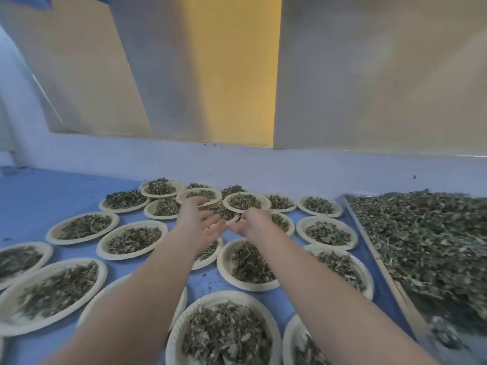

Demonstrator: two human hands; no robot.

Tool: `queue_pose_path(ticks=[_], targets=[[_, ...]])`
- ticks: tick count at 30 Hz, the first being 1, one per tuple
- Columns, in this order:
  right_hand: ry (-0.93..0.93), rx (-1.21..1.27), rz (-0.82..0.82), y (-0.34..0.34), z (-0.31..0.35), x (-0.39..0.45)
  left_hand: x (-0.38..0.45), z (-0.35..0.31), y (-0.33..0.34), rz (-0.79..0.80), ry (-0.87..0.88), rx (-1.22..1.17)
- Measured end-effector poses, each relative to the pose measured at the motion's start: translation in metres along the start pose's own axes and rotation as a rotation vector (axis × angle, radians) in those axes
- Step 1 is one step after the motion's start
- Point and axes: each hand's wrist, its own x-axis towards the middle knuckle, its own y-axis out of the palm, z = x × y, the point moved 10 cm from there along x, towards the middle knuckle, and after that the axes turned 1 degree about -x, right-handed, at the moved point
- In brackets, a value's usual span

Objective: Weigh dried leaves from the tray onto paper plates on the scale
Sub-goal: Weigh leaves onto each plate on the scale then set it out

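The dried leaves (427, 241) lie heaped in a broad tray (390, 275) at the right edge of the blue tabletop (39, 196), the heap running out of view to the right and toward the near corner. The tray's pale long rim runs diagonally from far left to near right, just beside the nearest paper plates.

Left of the tray, many paper plates (133, 239) cover the tabletop, each carrying its own small mound of leaves. They sit rim to rim, and in the far cluster some overlap, with one plate (199, 196) raised above its neighbours. Only narrow blue gaps show between rims in the middle of the field; the widest bare stretch is the far left corner of the tabletop, up to the pale wall (237, 164) that bounds the far edge.

Both arms reach forward over the plates. The left hand (201, 223) is turned palm-up, fingers spread and relaxed, its far edge just under the raised plate's rim. The right hand (250, 222) hangs close beside it, fingers loosely curled downward over a plate (232, 216); whether its grip closes on that plate or any leaves cannot be told through the blur.
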Motion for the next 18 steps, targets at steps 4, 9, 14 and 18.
queue_pose_path(ticks=[4,9,14,18], targets=[[-0.024,-0.096,0.03,-0.025,0.009,-0.092,-0.076,0.029,0.024,0.041,0.056,0.073],[-0.254,-0.333,0.028,-0.073,0.033,-0.202,-0.155,0.081,0.036,0.062,0.11,0.088],[-0.551,-0.764,-0.04,-0.13,0.052,-0.302,-0.211,0.124,0.059,0.091,0.239,0.373],[-0.687,-1.323,-0.183,-0.187,0.063,-0.358,-0.259,0.165,0.12,0.263,0.381,0.545]])
